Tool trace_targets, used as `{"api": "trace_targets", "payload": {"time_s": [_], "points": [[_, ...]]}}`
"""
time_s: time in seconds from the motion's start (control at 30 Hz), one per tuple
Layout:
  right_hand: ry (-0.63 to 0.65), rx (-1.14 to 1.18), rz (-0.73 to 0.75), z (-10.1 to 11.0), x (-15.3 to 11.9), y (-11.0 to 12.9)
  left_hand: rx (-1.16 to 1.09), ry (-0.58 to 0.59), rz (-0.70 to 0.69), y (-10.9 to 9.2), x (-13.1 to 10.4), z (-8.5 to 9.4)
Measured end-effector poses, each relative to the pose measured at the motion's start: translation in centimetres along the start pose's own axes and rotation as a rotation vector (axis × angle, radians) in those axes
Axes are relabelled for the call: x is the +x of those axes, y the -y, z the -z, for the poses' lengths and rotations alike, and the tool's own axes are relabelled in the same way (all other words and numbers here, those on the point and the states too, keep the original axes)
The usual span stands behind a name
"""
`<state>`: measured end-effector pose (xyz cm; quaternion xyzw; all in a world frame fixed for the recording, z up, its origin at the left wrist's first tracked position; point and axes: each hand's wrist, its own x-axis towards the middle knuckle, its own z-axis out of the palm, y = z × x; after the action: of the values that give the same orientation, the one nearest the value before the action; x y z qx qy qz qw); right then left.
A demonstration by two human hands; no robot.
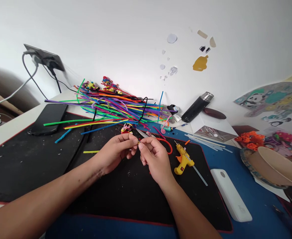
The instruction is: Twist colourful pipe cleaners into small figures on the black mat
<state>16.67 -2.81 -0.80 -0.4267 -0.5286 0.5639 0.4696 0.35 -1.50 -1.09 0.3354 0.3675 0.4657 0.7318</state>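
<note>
Over the black desk mat (pixel 126 199), my left hand (pixel 122 147) and my right hand (pixel 155 156) meet fingertip to fingertip. Thumb and forefinger of each are pinched on a tiny dark and yellowish piece (pixel 139 142), mostly hidden and too small to name. Just behind my fingers lie scissors with red handles (pixel 170 147) and a small pink and yellow pipe-cleaner figure (pixel 127 128). A yellow hot glue gun (pixel 184 159) with a clear glue stick in it rests right of my right hand. Left of my left wrist is a short yellow pipe cleaner (pixel 91 152).
A heap of coloured pipe cleaners (pixel 111 106) spreads along the wall. At left lies a black phone (pixel 48 119). Toward the right are a black flask (pixel 197 108), loose glue sticks (pixel 208 142), a white oblong device (pixel 232 196) and a beige bowl (pixel 280 166).
</note>
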Motion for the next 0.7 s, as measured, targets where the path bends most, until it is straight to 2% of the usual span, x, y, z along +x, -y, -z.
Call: {"api": "trace_targets", "payload": {"time_s": [0.4, 0.7], "points": [[0.026, 0.042, -0.003, 0.07, 0.07, -0.30, -0.122, 0.010, 0.077, 0.31, 0.08, 0.03], [0.024, 0.001, -0.026, 0.16, 0.16, -0.24, 0.050, 0.003, -0.010, 0.04, 0.05, 0.09]]}}
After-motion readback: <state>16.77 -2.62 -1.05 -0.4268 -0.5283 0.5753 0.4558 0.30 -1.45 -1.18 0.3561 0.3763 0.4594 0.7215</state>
